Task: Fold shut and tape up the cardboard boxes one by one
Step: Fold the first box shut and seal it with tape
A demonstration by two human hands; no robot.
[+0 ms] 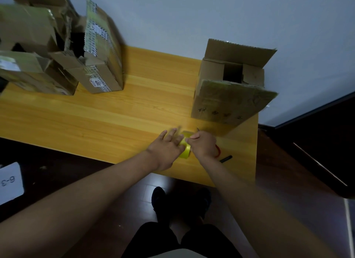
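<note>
A yellow tape roll (184, 149) stands on the wooden table (107, 121) near its front edge, between my hands. My left hand (166, 146) lies against the roll's left side with its fingers spread and straight, blurred by motion. My right hand (204, 144) is curled over the roll's right side and pinches at its top edge. Behind the hands, at the table's right end, an open cardboard box (228, 102) stands with its far flap upright and its near flap hanging outward toward me; the inner flaps are partly folded in.
Several worn, opened cardboard boxes (57, 52) are piled at the table's left back. A black pen-like stick (226, 159) and a red loop (218, 151) lie by my right wrist. The wall is behind the table; the dark floor and my feet are below.
</note>
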